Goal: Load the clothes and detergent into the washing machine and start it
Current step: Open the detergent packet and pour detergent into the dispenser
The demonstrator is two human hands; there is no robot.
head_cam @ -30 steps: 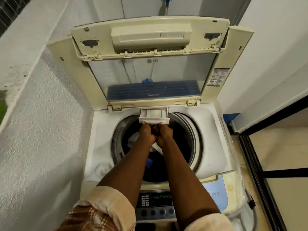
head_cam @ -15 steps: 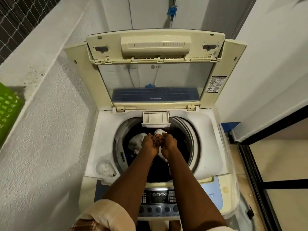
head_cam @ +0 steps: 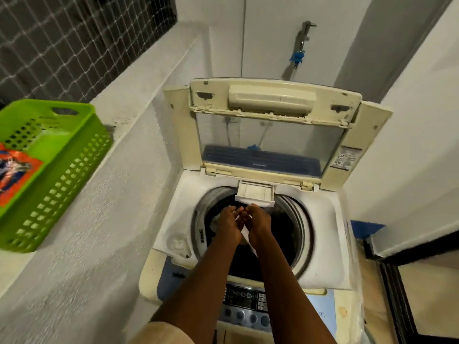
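1. Head view, centre: the washer [head_cam: 330, 234] stands with its lid [head_cam: 270, 135] raised. The drawer [head_cam: 255, 193] is pulled out over the far rim of the drum [head_cam: 295, 219].
2. Both hands meet over the drum, just below the drawer. The left hand [head_cam: 227, 223] and right hand [head_cam: 259, 220] touch at the fingers, which look loosely bent; motion blur hides whether they pinch anything. A white scrap [head_cam: 248, 238] shows between the wrists, perhaps a sachet; I cannot tell.
3. Clothes [head_cam: 216, 223] lie dark and pale inside the drum, mostly behind the arms.
4. Left of frame: a green basket [head_cam: 62, 175] on the ledge, with an orange packet [head_cam: 15, 172] in it, likely detergent.
5. Step, as I judge: clothes are in and the detergent dose is under way at the drawer.
6. Next calls for pushing the drawer in, lowering the lid, then using the panel [head_cam: 244, 300] at bottom centre.
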